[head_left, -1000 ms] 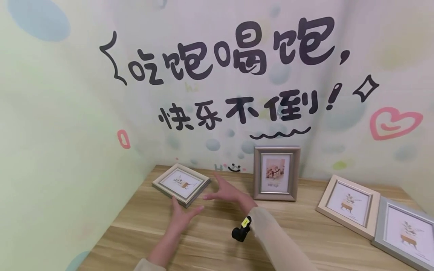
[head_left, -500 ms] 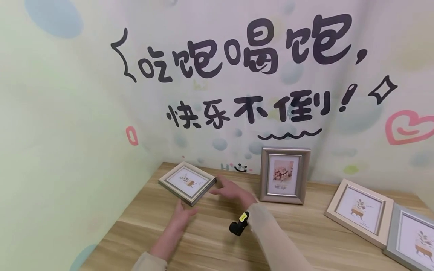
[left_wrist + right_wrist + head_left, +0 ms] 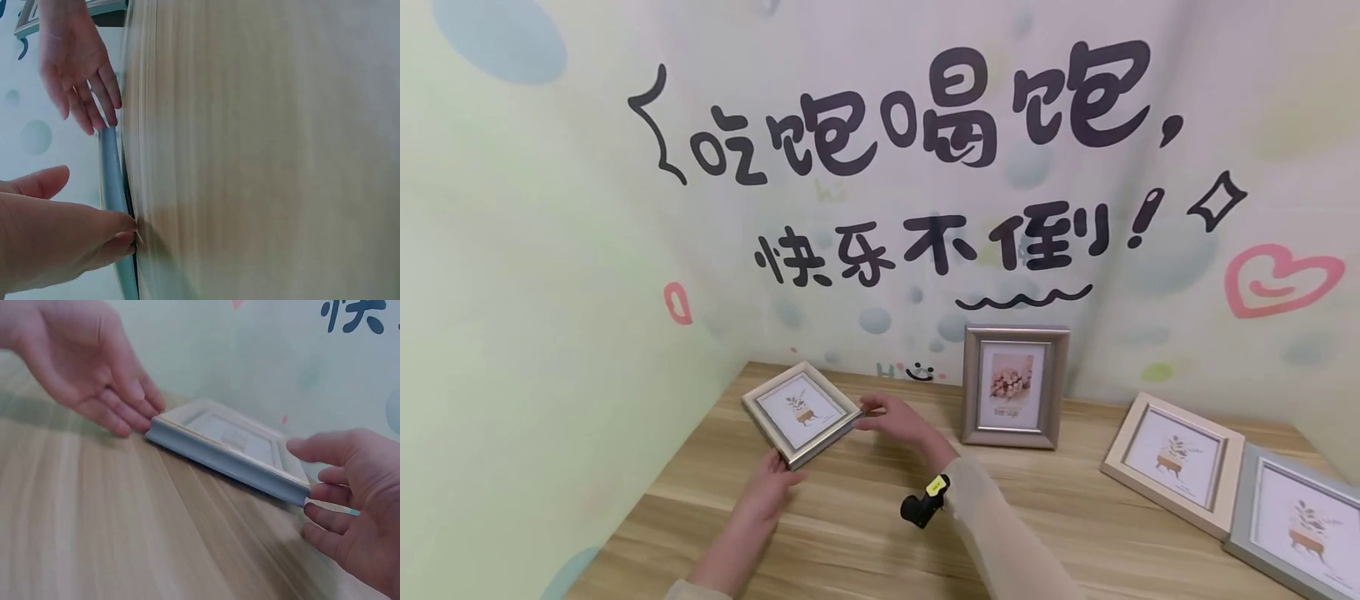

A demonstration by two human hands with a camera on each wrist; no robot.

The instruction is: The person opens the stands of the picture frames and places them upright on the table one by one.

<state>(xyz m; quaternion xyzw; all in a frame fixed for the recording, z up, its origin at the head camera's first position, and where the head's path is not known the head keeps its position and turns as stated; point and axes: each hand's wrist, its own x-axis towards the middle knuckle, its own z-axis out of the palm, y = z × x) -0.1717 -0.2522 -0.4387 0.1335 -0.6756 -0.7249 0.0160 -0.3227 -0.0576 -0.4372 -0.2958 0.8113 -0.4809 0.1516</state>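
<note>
A cream picture frame (image 3: 801, 408) with a plant picture lies face up at the table's back left, its side edge grey in the right wrist view. At its near corner, my left hand (image 3: 766, 493) touches the edge with fairly straight fingers. The fingers of my right hand (image 3: 898, 419) meet the right corner, and the right thumb stays above the frame. Both hands (image 3: 94, 369) and the frame's side (image 3: 225, 457) show in the right wrist view. In the left wrist view, the right hand (image 3: 75, 69) has its fingers extended against the frame's end.
A champagne-coloured picture frame (image 3: 1015, 387) stands upright near the back wall. Farther right lie a cream frame (image 3: 1120, 446) and a grey frame (image 3: 1243, 508), side by side. The wood-grain table (image 3: 880, 517) meets a printed wall (image 3: 587, 250) at left and back.
The frame between my hands has turned clockwise, its near corner shifting left. Both hands have gone from beside it to touching its corners. The other frames stay put.
</note>
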